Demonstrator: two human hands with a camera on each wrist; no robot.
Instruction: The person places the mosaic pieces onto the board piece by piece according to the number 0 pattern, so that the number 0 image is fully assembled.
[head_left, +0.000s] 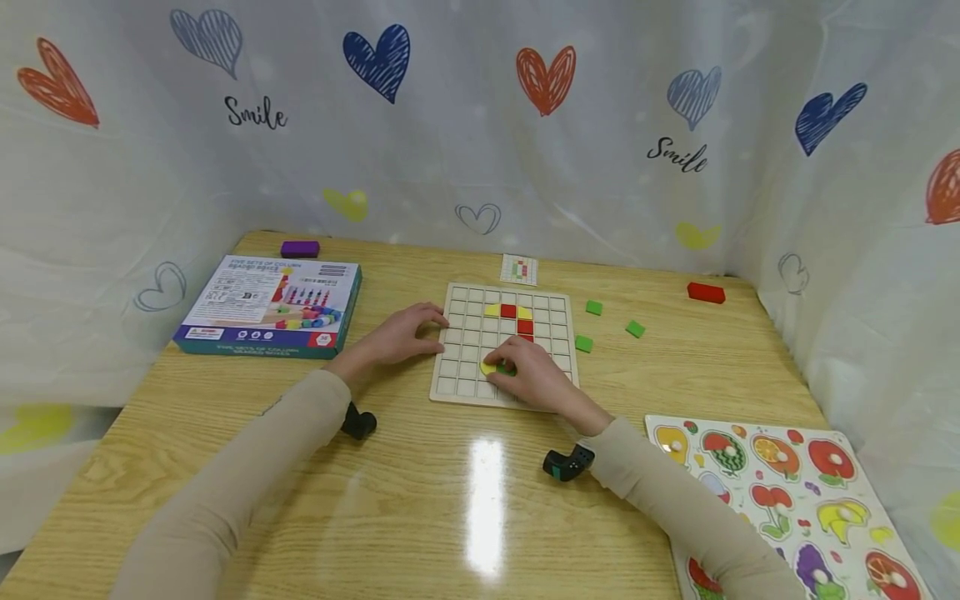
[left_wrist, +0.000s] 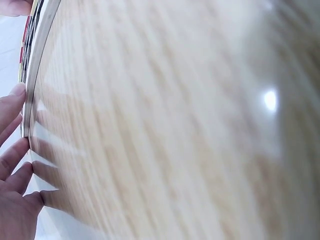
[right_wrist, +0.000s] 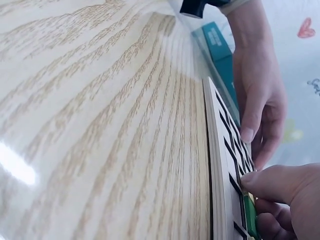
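A square wooden grid board (head_left: 468,325) lies on the table. Red tiles (head_left: 508,311) and yellow corner pieces (head_left: 492,310) sit in its upper cells. My right hand (head_left: 528,372) is over the lower middle, thumb and fingers pinching a yellow piece (head_left: 487,367) at the board. Beside it, a green tile (right_wrist: 250,215) is partly covered by the fingers. At the board's left edge my left hand (head_left: 405,335) rests its thumb and fingertips, fingers fairly straight; the left wrist view shows these fingers (left_wrist: 17,157) against the edge.
Several green tiles (head_left: 635,329) lie right of the board, and a small pattern card (head_left: 519,269) behind it. A boxed toy set (head_left: 262,304) stands left, near a purple block (head_left: 300,249). A red block (head_left: 706,292) and fruit puzzle board (head_left: 787,467) are on the right.
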